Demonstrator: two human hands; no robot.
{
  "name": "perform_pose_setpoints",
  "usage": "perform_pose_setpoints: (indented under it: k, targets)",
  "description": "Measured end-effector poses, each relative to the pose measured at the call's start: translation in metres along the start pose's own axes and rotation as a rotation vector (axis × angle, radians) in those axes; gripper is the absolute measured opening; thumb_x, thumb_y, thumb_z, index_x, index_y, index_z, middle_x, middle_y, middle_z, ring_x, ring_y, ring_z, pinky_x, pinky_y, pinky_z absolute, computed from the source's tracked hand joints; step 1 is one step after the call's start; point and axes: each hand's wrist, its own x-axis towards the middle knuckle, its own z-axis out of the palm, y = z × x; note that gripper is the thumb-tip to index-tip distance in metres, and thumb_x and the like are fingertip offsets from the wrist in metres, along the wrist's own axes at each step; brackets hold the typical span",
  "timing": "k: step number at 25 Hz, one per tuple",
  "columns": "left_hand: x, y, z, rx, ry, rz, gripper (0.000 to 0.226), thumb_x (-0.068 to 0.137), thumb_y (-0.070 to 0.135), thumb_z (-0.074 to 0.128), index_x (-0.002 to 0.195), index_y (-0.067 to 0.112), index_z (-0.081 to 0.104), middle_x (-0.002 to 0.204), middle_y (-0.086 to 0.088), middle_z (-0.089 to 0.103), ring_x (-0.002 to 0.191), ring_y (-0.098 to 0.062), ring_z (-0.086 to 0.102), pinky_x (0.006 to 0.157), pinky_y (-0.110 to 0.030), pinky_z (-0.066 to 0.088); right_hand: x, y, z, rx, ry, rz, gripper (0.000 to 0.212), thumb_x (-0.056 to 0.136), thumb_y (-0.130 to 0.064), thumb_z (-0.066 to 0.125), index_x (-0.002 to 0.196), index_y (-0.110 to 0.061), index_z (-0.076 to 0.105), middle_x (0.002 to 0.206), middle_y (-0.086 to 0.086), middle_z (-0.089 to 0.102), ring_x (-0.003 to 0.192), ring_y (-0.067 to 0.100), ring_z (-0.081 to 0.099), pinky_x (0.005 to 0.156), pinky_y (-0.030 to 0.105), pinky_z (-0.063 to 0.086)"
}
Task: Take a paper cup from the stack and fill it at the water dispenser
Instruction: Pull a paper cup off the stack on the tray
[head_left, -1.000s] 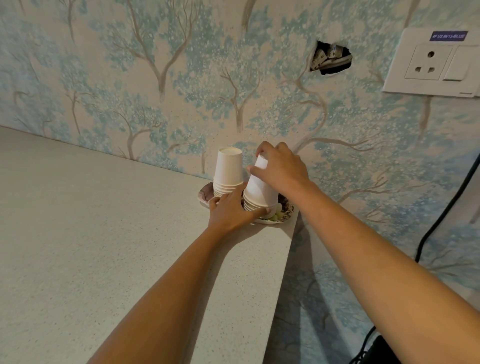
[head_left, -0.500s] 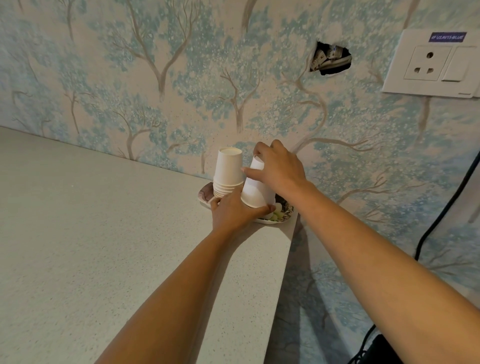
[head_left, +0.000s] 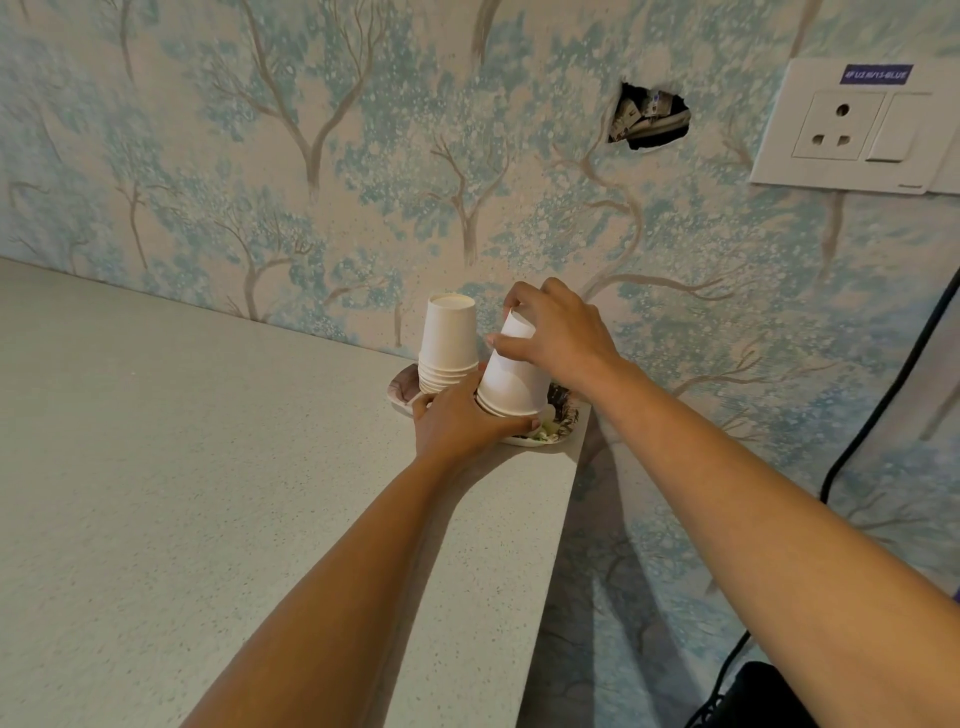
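Note:
Two upside-down stacks of white paper cups stand on a patterned plate (head_left: 563, 423) at the counter's far right corner. The left stack (head_left: 448, 345) is upright and untouched. My right hand (head_left: 556, 332) grips the top cup (head_left: 511, 376) of the right stack, which is tilted left and slightly lifted. My left hand (head_left: 462, 421) holds the rims of the cups beneath it, at the right stack's base. No water dispenser is in view.
The grey speckled counter (head_left: 208, 493) ends at a right edge just past the plate. Behind is tree-pattern wallpaper with a hole (head_left: 649, 117) and a white wall socket (head_left: 857, 127). A black cable (head_left: 883, 395) hangs at the right, above a dark object at the bottom corner.
My right hand has tilted the top cup of the right stack leftward and raised it off the cups below. My left hand has stayed clamped at the stack's base.

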Motion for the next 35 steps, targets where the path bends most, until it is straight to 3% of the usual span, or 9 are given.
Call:
perform_pose_setpoints:
  k: [8,14,18,22,26,35]
  targets:
    - [0.001,-0.003,0.0,0.039,-0.016,0.022,0.069,0.063,0.066,0.066,0.123,0.042,0.044,0.128,0.012,0.058,0.127,-0.014,0.043,0.113,-0.05,0.015,0.0,-0.002,-0.014,-0.058,-0.108,-0.05,0.032,0.081,-0.043,0.061,0.104,-0.023,0.053,0.107,0.004,0.054,0.096,0.027,0.054,0.071,0.032,0.039]
    - [0.004,-0.004,0.002,0.064,0.013,0.019,0.057,0.052,0.067,0.058,0.103,0.044,0.048,0.104,0.015,0.065,0.113,-0.011,0.052,0.105,-0.041,0.019,-0.01,-0.041,-0.001,-0.614,-0.232,-0.126,0.054,0.081,-0.043,0.061,0.126,-0.018,0.045,0.136,0.009,0.037,0.122,0.034,0.035,0.095,0.05,0.036]
    - [0.012,-0.015,0.007,0.152,0.028,0.005,0.047,0.067,0.053,0.064,0.108,0.032,0.055,0.103,0.008,0.069,0.108,-0.013,0.055,0.106,-0.04,0.018,-0.012,-0.053,0.012,-0.883,-0.264,-0.15,0.053,0.084,-0.04,0.057,0.13,-0.016,0.046,0.142,0.009,0.034,0.13,0.035,0.027,0.103,0.063,0.024]
    - [0.015,-0.02,0.011,0.149,0.074,0.003,0.026,0.077,0.043,0.059,0.099,0.03,0.055,0.102,0.004,0.069,0.108,-0.017,0.056,0.108,-0.041,0.02,-0.012,-0.061,0.021,-0.958,-0.27,-0.106,0.055,0.087,-0.038,0.054,0.134,-0.012,0.043,0.144,0.011,0.029,0.134,0.036,0.021,0.103,0.066,0.023]
    - [0.014,-0.022,0.012,0.151,0.049,0.011,0.041,0.071,0.055,0.049,0.101,0.028,0.056,0.101,0.006,0.069,0.105,-0.015,0.056,0.106,-0.039,0.024,-0.011,-0.062,0.021,-0.956,-0.287,-0.075,0.059,0.085,-0.039,0.055,0.135,-0.01,0.041,0.143,0.012,0.028,0.134,0.036,0.02,0.102,0.065,0.027]
    - [0.013,-0.022,0.012,0.191,0.072,0.03,0.041,0.073,0.051,0.045,0.101,0.024,0.058,0.099,0.004,0.069,0.104,-0.016,0.057,0.098,-0.03,0.019,-0.008,-0.067,0.021,-1.0,-0.254,-0.163,0.051,0.082,-0.032,0.061,0.128,-0.013,0.048,0.138,0.011,0.034,0.127,0.033,0.027,0.097,0.06,0.032]
